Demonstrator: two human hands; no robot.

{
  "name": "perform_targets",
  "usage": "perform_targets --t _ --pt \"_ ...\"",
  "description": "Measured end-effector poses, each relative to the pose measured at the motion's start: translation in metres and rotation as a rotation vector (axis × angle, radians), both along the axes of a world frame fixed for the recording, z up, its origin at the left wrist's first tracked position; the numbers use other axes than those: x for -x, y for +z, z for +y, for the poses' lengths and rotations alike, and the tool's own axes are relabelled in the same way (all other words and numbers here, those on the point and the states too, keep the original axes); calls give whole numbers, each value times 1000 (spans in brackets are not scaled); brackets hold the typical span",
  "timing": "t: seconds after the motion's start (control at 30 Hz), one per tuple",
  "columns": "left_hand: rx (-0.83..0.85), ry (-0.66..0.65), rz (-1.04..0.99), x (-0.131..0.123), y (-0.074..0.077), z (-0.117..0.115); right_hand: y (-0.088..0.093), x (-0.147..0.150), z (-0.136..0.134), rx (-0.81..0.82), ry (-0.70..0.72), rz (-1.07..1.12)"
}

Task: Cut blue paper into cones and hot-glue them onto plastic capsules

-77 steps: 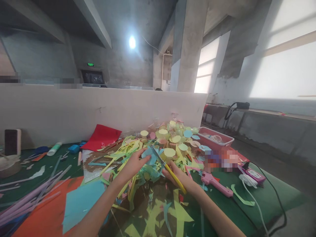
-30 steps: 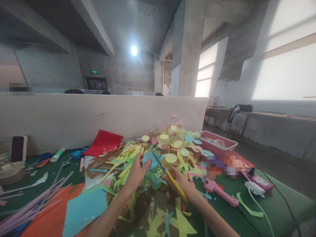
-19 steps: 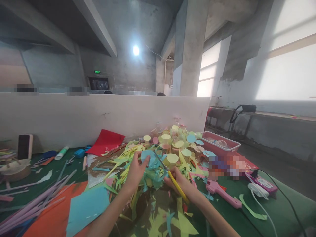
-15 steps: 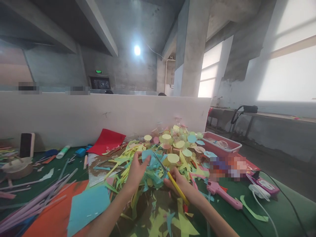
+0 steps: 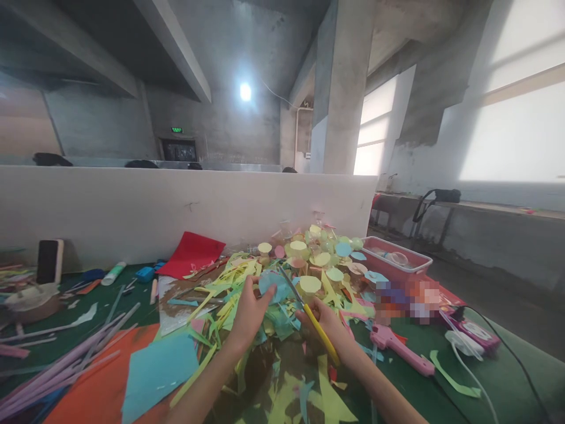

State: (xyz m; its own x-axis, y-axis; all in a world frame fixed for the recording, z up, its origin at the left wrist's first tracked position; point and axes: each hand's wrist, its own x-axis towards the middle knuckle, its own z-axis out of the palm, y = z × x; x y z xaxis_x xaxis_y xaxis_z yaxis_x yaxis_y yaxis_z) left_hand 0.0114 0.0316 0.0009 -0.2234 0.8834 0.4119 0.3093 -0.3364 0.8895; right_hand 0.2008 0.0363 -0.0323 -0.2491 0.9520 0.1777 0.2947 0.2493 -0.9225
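My left hand (image 5: pixel 249 311) pinches a light blue paper piece (image 5: pixel 272 284) between thumb and fingers, above a heap of yellow, green and blue paper scraps (image 5: pixel 229 300). My right hand (image 5: pixel 327 325) grips yellow-handled scissors (image 5: pixel 309 312), whose grey blades point up and left and meet the right edge of the blue piece. Both forearms reach in from the bottom edge. Just beyond the hands stand small cups topped with coloured paper discs (image 5: pixel 310 284).
A white partition (image 5: pixel 132 206) runs across the back of the green table. A pink tray (image 5: pixel 397 259) and pink glue gun (image 5: pixel 397 347) lie right, with white cables (image 5: pixel 468 365). Blue (image 5: pixel 159 371), orange (image 5: pixel 83 388) and red (image 5: pixel 192 250) sheets, purple straws (image 5: pixel 57 365) and a phone (image 5: pixel 48 261) lie left.
Both hands stayed over the scrap heap, snipping at the blue piece. The left hand has turned the piece a little and the blades have shifted slightly right; the camera has drifted.
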Motion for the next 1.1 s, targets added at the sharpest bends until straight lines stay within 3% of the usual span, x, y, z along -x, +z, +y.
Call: perform_targets --t 0.33,0.5,0.8,1.1 --pt "-425 55 261 17 -3 9 6 3 0 -12 -103 30" --pt "-543 58 413 20 -2 5 1 6 0 -15 -102 17" --pt "-578 7 557 20 3 -3 -3 3 1 -20 -83 -103" --pt "-431 101 444 15 19 -4 -2 -1 -4 -85 -139 -368"
